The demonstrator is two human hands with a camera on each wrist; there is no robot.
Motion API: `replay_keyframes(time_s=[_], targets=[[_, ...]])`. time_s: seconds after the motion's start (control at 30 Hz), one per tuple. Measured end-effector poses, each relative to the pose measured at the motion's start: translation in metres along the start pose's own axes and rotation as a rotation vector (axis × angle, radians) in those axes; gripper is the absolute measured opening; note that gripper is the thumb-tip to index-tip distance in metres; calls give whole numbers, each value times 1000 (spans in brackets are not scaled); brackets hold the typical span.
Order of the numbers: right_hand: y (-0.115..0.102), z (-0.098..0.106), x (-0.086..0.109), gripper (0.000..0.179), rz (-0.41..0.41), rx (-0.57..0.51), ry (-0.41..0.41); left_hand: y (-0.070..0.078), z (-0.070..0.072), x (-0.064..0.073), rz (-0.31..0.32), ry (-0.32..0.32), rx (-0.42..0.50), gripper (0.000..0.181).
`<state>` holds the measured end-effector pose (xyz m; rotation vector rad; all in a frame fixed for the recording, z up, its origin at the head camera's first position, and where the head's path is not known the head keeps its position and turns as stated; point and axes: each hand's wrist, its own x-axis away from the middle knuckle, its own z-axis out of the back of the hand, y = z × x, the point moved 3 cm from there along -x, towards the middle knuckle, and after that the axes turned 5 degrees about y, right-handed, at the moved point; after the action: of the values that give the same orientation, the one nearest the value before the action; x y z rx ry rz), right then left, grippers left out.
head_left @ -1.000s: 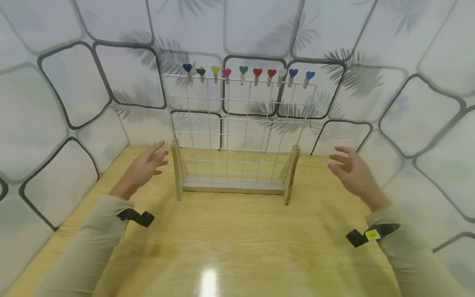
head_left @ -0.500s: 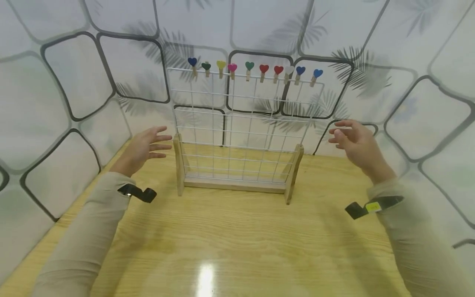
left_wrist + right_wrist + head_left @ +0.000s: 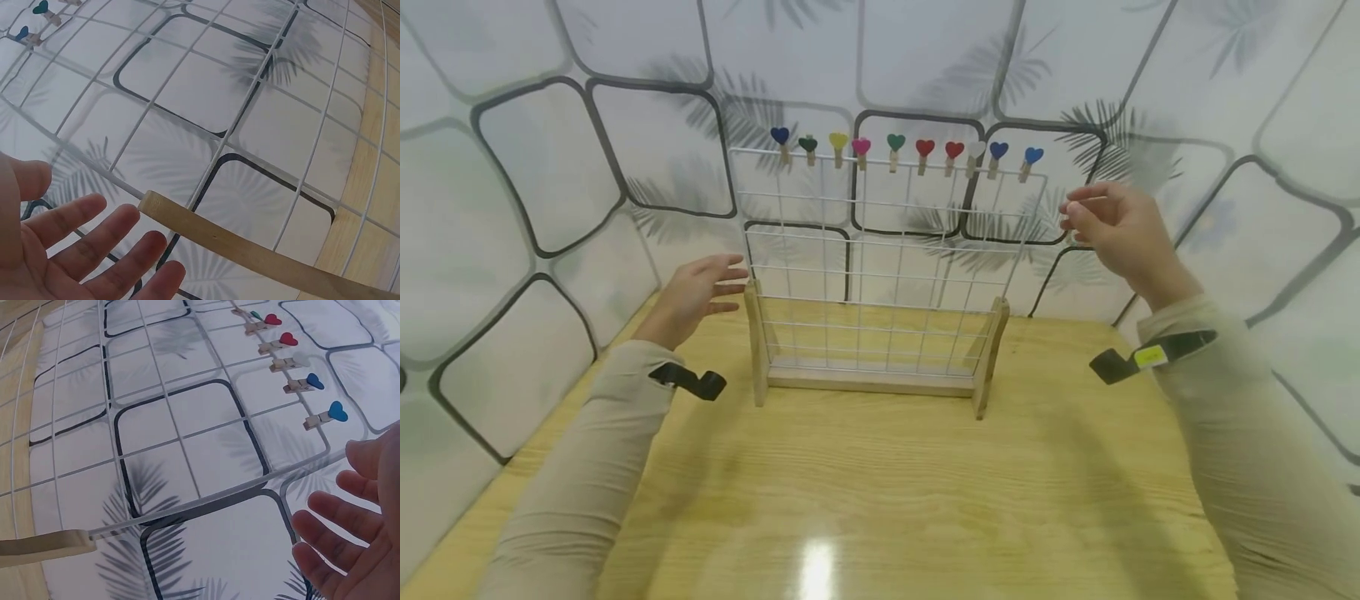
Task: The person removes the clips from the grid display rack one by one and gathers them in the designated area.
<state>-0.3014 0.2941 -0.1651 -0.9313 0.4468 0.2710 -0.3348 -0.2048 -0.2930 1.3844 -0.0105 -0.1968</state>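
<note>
A white wire grid [image 3: 872, 382] stands upright in a wooden stand in the middle of the head view. Heart-topped wooden clothespins line its top wire, from a dark blue clothespin [image 3: 780, 137] at the left to a light blue clothespin [image 3: 1033, 156] at the right. My left hand [image 3: 685, 302] holds nothing, fingers extended, fingertips right at the top of the left wooden upright [image 3: 757, 342]. Raised beside the grid's upper right side, my right hand [image 3: 1126, 233] is empty, its fingers loosely bent. In the right wrist view, the blue clothespin [image 3: 337, 412] sits near that hand's thumb.
The stand rests on a yellow wood-grain table [image 3: 880, 483]. Close behind and at both sides rise walls with a patterned covering [image 3: 925, 58]. Black wrist cameras are strapped over both sleeves, the left camera [image 3: 709, 384] and the right camera [image 3: 1107, 367].
My right hand has risen from low beside the stand to near the grid's upper right corner. My left hand has risen slightly and come closer to the left upright. The grid and clothespins keep their arrangement.
</note>
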Motion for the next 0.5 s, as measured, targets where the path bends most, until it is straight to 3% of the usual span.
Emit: replay_keyframes(time_s=[0.3,0.4,0.5], targets=[[-21,-8,-22,26,-19,34,17,-1,-5,-2,-2,38,84,62],[-28,-8,-31,22,-19,-21,29,4,-10,-8,-25,43,143,59],[-34,-10,-37,19,-16,-71,31,8,-15,-14,-46,44,138,52]])
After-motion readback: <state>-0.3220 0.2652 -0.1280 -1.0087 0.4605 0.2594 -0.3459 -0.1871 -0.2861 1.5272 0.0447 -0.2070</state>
